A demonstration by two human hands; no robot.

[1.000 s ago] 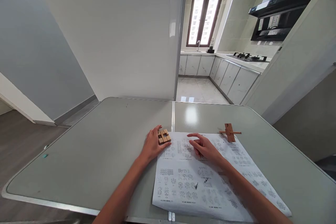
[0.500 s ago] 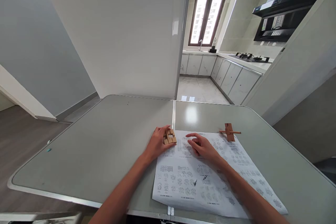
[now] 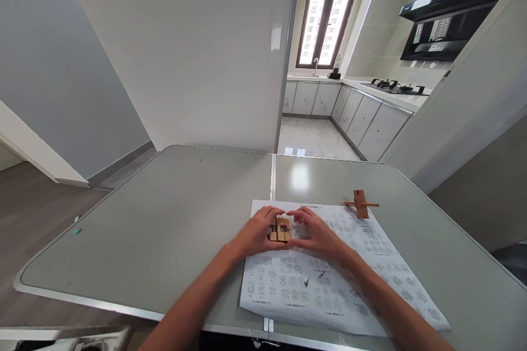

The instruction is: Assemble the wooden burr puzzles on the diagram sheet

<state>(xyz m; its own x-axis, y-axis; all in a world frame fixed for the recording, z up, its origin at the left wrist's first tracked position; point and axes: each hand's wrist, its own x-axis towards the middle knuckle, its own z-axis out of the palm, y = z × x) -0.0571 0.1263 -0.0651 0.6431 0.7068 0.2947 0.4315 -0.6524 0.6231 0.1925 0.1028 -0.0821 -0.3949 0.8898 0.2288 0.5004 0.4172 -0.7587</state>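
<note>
Small tan wooden slotted block (image 3: 283,229), over white printed paper sheet (image 3: 284,299), probably light, stiff, not very slippery, best pinched by opposite outer edges; left hand (image 3: 255,233) clamped on it, right hand (image 3: 320,235) thumb and fingers apart beside it, contact unclear.

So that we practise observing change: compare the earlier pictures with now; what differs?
The left hand has moved the wooden block rightward, further onto the printed sheet, still holding it. The right hand has drawn in beside it; contact is unclear. The sheet and crossed wooden piece stayed put.
</note>
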